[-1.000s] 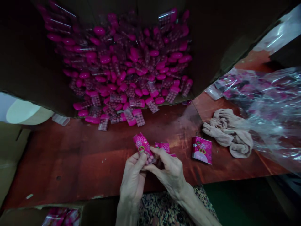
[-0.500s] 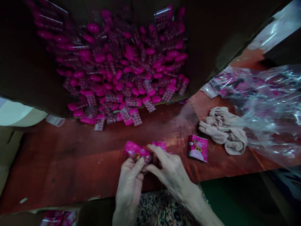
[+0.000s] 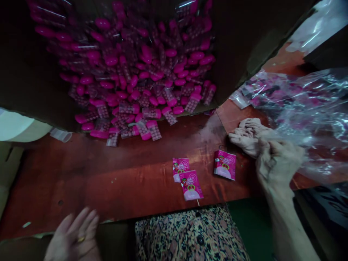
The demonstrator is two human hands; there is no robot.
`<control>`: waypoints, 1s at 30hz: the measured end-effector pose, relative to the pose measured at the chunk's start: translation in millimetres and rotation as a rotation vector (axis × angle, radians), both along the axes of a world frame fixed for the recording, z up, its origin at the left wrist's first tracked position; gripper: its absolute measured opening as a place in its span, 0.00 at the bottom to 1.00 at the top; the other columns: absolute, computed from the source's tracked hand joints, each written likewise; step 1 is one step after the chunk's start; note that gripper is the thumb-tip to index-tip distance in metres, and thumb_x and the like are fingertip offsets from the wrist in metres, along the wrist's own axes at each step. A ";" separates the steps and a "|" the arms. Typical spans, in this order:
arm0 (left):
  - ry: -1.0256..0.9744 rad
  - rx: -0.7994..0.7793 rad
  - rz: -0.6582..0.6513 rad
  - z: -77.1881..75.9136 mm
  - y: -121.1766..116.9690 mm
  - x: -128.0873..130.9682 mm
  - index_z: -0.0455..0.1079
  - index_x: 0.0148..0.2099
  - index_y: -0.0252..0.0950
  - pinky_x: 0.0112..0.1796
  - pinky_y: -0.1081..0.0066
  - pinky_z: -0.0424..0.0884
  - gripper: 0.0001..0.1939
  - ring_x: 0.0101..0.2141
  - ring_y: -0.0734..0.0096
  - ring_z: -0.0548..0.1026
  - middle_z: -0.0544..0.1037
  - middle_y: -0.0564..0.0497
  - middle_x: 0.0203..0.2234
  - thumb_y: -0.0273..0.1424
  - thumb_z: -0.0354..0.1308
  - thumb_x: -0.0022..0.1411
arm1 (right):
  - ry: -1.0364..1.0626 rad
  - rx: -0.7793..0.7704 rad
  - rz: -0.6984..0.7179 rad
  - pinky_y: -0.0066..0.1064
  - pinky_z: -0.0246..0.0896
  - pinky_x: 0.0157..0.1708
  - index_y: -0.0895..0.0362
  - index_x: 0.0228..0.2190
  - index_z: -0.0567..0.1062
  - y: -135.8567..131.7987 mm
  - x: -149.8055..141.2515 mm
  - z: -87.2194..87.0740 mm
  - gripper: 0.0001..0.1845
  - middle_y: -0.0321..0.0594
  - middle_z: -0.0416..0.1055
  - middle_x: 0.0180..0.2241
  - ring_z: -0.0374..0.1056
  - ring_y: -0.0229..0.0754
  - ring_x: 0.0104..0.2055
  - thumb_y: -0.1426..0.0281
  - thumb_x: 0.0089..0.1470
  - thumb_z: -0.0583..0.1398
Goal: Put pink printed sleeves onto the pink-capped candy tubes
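My left hand is at the lower left, past the table's front edge, fingers stretched out, a ring on one finger and nothing in it. My right hand is curled at the crumpled pale cloth on the right, its fingers closed on the cloth's near side. Two pink printed labels overlap near the table's front edge. To their right is a small stack of the same labels. Small clear containers with pink lids and pink balls inside spill from a large dark box.
The large cardboard box fills the back of the reddish table. A clear plastic bag with pink items bulges at the right. At the left are a white round container and a clear empty cup.
The labelled pink-lidded container has left my hands and is out of sight. My left hand has moved down and left, opening; my right hand has swung right to the cloth.
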State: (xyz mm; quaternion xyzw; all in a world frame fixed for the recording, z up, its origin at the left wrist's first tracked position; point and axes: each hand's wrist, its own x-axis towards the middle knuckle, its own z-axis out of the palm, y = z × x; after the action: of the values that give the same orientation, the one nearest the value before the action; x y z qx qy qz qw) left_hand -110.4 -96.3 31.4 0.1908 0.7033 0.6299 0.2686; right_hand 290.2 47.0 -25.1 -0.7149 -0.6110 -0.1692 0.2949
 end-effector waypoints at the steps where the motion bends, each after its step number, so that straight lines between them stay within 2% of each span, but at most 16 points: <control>1: 0.007 0.011 -0.017 -2.7 11.3 19.6 0.73 0.39 0.44 0.45 0.63 0.70 0.09 0.37 0.67 0.76 0.79 0.57 0.32 0.32 0.60 0.53 | 0.001 -0.002 0.005 0.42 0.57 0.33 0.61 0.33 0.77 -5.5 -13.3 7.0 0.18 0.49 0.68 0.28 0.66 0.50 0.35 0.63 0.59 0.51; 3: 0.177 -0.077 -0.187 -10.0 35.9 57.6 0.74 0.42 0.43 0.49 0.61 0.66 0.12 0.41 0.65 0.75 0.79 0.53 0.38 0.29 0.60 0.54 | 0.006 0.021 0.039 0.46 0.57 0.40 0.61 0.43 0.74 -23.1 -45.7 19.7 0.18 0.52 0.68 0.36 0.63 0.55 0.43 0.63 0.57 0.54; 4: 0.322 -0.090 -0.360 -14.5 47.8 73.6 0.75 0.42 0.42 0.51 0.60 0.64 0.12 0.44 0.63 0.73 0.78 0.51 0.40 0.28 0.59 0.54 | 0.042 0.028 0.157 0.46 0.59 0.40 0.60 0.42 0.73 -34.0 -63.1 23.5 0.17 0.51 0.68 0.35 0.63 0.54 0.42 0.63 0.55 0.58; 5: 0.466 -0.060 -0.536 -19.6 58.5 86.6 0.75 0.41 0.42 0.52 0.58 0.62 0.11 0.48 0.60 0.70 0.77 0.49 0.43 0.26 0.59 0.54 | 0.099 -0.032 0.289 0.44 0.60 0.38 0.59 0.42 0.73 -45.3 -80.0 25.1 0.15 0.47 0.68 0.33 0.63 0.51 0.39 0.64 0.54 0.59; 7: 0.723 -0.037 -0.766 -30.7 75.5 103.6 0.74 0.45 0.42 0.55 0.51 0.55 0.15 0.58 0.54 0.58 0.72 0.46 0.51 0.25 0.57 0.55 | 0.237 -0.193 0.527 0.41 0.64 0.36 0.57 0.41 0.73 -64.7 -108.7 21.6 0.13 0.44 0.67 0.32 0.61 0.47 0.37 0.64 0.54 0.59; 8: 0.828 -0.048 -0.851 -36.1 81.6 108.2 0.73 0.47 0.41 0.55 0.47 0.53 0.16 0.60 0.51 0.53 0.68 0.44 0.55 0.25 0.56 0.56 | 0.283 -0.243 0.599 0.39 0.64 0.34 0.56 0.39 0.73 -71.3 -119.2 17.5 0.10 0.42 0.67 0.31 0.61 0.45 0.35 0.65 0.55 0.58; 10: 0.977 -0.101 -0.939 -45.0 90.1 112.4 0.71 0.50 0.39 0.54 0.42 0.50 0.18 0.62 0.47 0.46 0.62 0.40 0.58 0.25 0.54 0.57 | 0.329 -0.257 0.605 0.36 0.64 0.31 0.58 0.34 0.74 -76.5 -131.6 8.6 0.09 0.42 0.67 0.29 0.60 0.43 0.33 0.66 0.56 0.57; 15: 1.138 -0.184 -0.907 -51.8 105.6 116.0 0.70 0.51 0.36 0.52 0.37 0.51 0.18 0.61 0.41 0.44 0.61 0.35 0.58 0.30 0.54 0.59 | 0.286 -0.235 0.538 0.32 0.61 0.26 0.59 0.32 0.76 -58.1 -136.3 -0.5 0.11 0.41 0.67 0.26 0.59 0.42 0.29 0.67 0.57 0.56; 21: 1.115 -0.199 -0.828 -51.9 124.4 118.7 0.70 0.50 0.36 0.51 0.37 0.50 0.17 0.61 0.41 0.48 0.63 0.36 0.57 0.32 0.53 0.59 | 0.270 -0.214 0.477 0.31 0.56 0.25 0.58 0.29 0.76 -33.9 -150.0 -4.0 0.11 0.40 0.64 0.23 0.57 0.43 0.28 0.71 0.57 0.55; 24: 1.074 -0.188 -0.825 -54.4 126.4 117.1 0.70 0.50 0.36 0.52 0.38 0.49 0.16 0.60 0.41 0.49 0.64 0.36 0.57 0.30 0.53 0.59 | 0.279 -0.189 0.460 0.31 0.55 0.25 0.57 0.25 0.76 -28.0 -154.6 -4.8 0.14 0.39 0.63 0.22 0.56 0.42 0.28 0.71 0.58 0.54; 27: 0.978 -0.122 -0.795 -53.1 123.6 114.7 0.70 0.49 0.33 0.53 0.43 0.50 0.16 0.60 0.45 0.51 0.65 0.36 0.55 0.29 0.52 0.59 | 0.310 -0.144 0.470 0.30 0.56 0.24 0.57 0.27 0.76 -26.6 -153.9 -2.3 0.12 0.38 0.63 0.23 0.57 0.41 0.27 0.72 0.58 0.55; 30: 0.760 0.008 -0.680 -43.7 118.4 112.0 0.73 0.44 0.35 0.52 0.55 0.58 0.13 0.54 0.54 0.63 0.74 0.40 0.46 0.30 0.51 0.60 | 0.349 -0.073 0.481 0.29 0.60 0.26 0.56 0.31 0.77 -28.6 -151.0 3.3 0.08 0.39 0.65 0.26 0.59 0.40 0.29 0.74 0.57 0.56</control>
State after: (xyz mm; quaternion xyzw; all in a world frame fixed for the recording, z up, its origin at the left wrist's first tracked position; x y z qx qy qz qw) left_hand 1.6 22.1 -12.3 0.6256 0.6469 0.3958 0.1828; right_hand 139.2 18.3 -21.8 -0.5782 -0.7084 0.0532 0.4012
